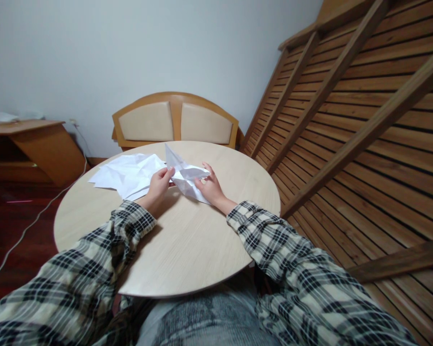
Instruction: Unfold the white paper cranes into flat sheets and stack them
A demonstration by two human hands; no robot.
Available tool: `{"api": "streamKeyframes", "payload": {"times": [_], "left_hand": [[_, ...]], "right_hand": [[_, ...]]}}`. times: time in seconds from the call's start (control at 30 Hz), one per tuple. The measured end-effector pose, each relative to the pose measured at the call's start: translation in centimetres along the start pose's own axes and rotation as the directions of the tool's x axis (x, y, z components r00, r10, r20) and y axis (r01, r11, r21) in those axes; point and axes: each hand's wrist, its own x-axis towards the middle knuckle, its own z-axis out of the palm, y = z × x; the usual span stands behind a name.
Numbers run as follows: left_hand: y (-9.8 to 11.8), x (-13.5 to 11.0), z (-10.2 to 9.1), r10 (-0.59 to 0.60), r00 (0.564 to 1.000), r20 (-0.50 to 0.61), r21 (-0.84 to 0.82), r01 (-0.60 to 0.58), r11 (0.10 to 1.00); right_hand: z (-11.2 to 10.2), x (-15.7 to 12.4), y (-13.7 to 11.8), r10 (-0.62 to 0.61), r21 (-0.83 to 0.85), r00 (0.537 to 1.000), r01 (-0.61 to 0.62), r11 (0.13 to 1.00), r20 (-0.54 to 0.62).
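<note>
A partly folded sheet of white paper [182, 168] is held up between my two hands, just above the round table [187, 240]. Its folds stand out as pointed flaps, one rising at the upper left. My left hand [159, 186] pinches its left side between thumb and fingers. On the other side my right hand [212, 186] grips the right part, thumb inside a fold and index finger raised along the top. Loose, creased white sheets [130, 174] lie on the table to the left of my left hand.
Behind the table stands a wooden headboard with cream panels [146, 122]. A slatted wooden frame [339, 144] leans along the right. At the left are a wooden desk [39, 149] and a white cable [36, 221] running across the floor.
</note>
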Motion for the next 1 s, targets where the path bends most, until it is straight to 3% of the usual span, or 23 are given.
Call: {"api": "streamKeyframes", "payload": {"times": [0.13,0.3,0.47,0.57,0.63,0.73,0.8,0.87,0.93,1.0], "left_hand": [[0.0,0.0,0.1,0.041,0.997,0.065,0.023,-0.042,0.999],[0.4,0.3,-0.2,0.01,0.999,0.04,-0.019,-0.009,1.0],[0.0,1.4,-1.1,-0.117,0.991,-0.065,-0.112,0.109,0.988],[-0.3,2.1,-1.9,-0.138,0.989,-0.056,-0.09,0.132,0.987],[-0.1,2.5,-2.4,-0.062,0.991,-0.116,-0.049,0.057,0.997],[1.4,2.5,-2.9,0.239,0.938,-0.251,0.153,-0.206,0.967],[3.0,1.8,-2.8,0.458,0.881,-0.117,0.364,-0.391,0.845],[4.4,0.9,-2.3,0.513,0.834,0.205,0.496,-0.54,0.68],[5.1,0.1,-1.6,0.395,0.752,0.528,0.499,-0.651,0.571],[4.8,-0.3,-1.0,0.241,0.651,0.719,0.451,-0.702,0.55]], "right_hand": [[0.0,0.4,0.3,0.146,0.037,0.988,-0.145,0.989,-0.052],[-0.1,1.1,1.0,0.327,0.174,0.944,-0.328,0.929,0.036],[-0.2,1.2,1.2,0.24,0.267,0.969,-0.249,0.931,0.067],[-0.4,1.1,1.4,0.24,0.27,0.967,-0.255,0.928,0.089],[-0.6,1.2,1.5,0.262,0.167,0.963,-0.268,0.949,0.057],[-0.8,1.3,1.5,0.226,-0.034,0.974,-0.226,0.974,-0.003],[-0.9,1.3,1.3,0.184,-0.122,0.983,-0.184,0.975,-0.017],[-0.9,1.2,1.0,0.147,-0.165,0.989,-0.146,0.975,-0.008],[-0.9,1.1,0.8,0.123,-0.167,0.992,-0.118,0.979,0.023],[-1.0,1.2,0.8,0.125,-0.14,0.991,-0.119,0.983,0.035]]}}
